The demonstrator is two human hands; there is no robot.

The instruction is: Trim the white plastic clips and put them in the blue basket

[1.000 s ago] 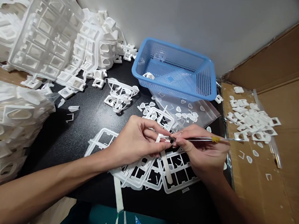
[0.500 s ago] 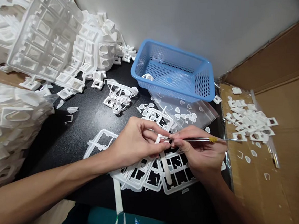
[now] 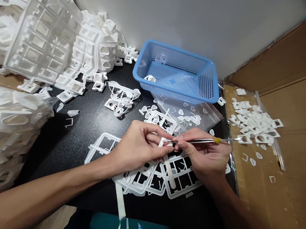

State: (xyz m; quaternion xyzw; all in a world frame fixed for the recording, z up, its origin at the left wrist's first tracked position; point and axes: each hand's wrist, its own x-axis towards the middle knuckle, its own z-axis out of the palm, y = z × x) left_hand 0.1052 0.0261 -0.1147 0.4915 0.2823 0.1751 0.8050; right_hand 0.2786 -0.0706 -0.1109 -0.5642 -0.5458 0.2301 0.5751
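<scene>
Thumb and fingers of my left hand [image 3: 142, 143] pinch a small white plastic part [image 3: 161, 142]. My right hand [image 3: 205, 154] is closed around a slim metal hand tool [image 3: 202, 140] with a yellow band near its back end. The tool's thin tip meets the white part between my hands. Much of the part is hidden by my fingers. Beneath my hands lie flat white plastic frames [image 3: 185, 178] with square openings. A white strip [image 3: 170, 174] lies across them.
A blue perforated basket [image 3: 175, 95] stands against the wall. Loose white parts [image 3: 258, 124] are heaped on cardboard at right. Stacked moulded sheets [image 3: 42, 35] and a filled plastic bag [image 3: 10, 135] crowd the left. Small white scraps [image 3: 189, 119] lie on a clear bag.
The back end of the metal tool has tilted slightly upward, and my right hand has shifted a little. My left hand keeps its pinch. The whole view has drifted slightly.
</scene>
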